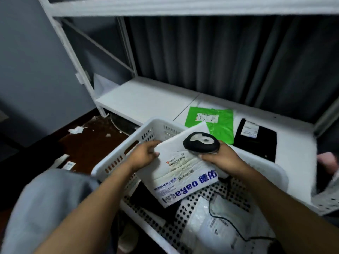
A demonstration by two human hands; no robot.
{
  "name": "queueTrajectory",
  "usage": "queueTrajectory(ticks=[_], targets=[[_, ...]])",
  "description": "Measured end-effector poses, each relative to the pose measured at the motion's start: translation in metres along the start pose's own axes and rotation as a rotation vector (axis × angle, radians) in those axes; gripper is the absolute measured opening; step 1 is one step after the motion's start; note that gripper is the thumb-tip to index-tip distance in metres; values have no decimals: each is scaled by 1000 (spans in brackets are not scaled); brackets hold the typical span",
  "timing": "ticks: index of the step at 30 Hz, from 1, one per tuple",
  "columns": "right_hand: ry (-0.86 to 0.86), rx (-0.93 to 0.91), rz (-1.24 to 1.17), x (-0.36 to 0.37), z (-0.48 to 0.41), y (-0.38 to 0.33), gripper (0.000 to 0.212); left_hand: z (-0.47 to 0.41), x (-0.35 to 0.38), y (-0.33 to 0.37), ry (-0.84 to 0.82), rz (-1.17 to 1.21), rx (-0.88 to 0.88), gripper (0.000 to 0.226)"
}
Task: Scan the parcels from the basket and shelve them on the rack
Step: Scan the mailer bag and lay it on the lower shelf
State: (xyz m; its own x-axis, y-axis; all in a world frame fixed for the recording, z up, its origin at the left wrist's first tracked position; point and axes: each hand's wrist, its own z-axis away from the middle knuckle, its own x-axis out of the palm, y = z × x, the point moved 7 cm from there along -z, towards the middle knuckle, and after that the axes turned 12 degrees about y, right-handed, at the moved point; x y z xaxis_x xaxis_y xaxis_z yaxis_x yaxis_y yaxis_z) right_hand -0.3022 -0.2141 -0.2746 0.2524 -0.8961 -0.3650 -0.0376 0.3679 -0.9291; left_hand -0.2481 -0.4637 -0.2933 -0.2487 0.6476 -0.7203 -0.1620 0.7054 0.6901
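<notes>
Our left hand [145,155] pinches the white parcel [185,180] by its edge over the basket [156,121], our right hand [224,160] grips the scanner [200,143]; we should keep the label [178,161] between them flat and aim squarely.

Left grip [145,154] holds white parcel [183,173] above basket [159,121] (right grip [221,158] holds scanner [200,143]).

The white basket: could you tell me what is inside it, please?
A clear plastic parcel and a black cable lie in the white basket. The held white parcel covers its far part, so anything beneath it cannot be seen.
</notes>
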Motion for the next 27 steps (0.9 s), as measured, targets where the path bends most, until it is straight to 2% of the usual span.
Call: queueTrajectory(ticks=[4,5,9,14,16,19,23,25,27], targets=[[89,-37,-149,-49,21,-39,73,4,-44,59,-17,81,151,41],[97,-42,-169,-59,26,-46,72,7,-52,70,-13,106,175,40],[154,-70,-266,-86,44,-66,44,13,-77,97,137,225,231,41],[261,-61,-372,-85,44,-63,37,15,-82,89,377,279,192,36],[288,-74,-402,-80,41,-62,35,13,-80,79,426,286,147,41],[365,-58,-489,-85,32,-59,31,7,-76,61,458,342,8,68],[448,-27,-602,-100,18,-54,21,10,-54,53,355,600,-281,98],[493,-7,-636,-106,14,-50,15,12,-39,49,295,652,-378,103],[554,27,-668,-109,10,-43,12,12,-29,44,251,680,-409,94]])
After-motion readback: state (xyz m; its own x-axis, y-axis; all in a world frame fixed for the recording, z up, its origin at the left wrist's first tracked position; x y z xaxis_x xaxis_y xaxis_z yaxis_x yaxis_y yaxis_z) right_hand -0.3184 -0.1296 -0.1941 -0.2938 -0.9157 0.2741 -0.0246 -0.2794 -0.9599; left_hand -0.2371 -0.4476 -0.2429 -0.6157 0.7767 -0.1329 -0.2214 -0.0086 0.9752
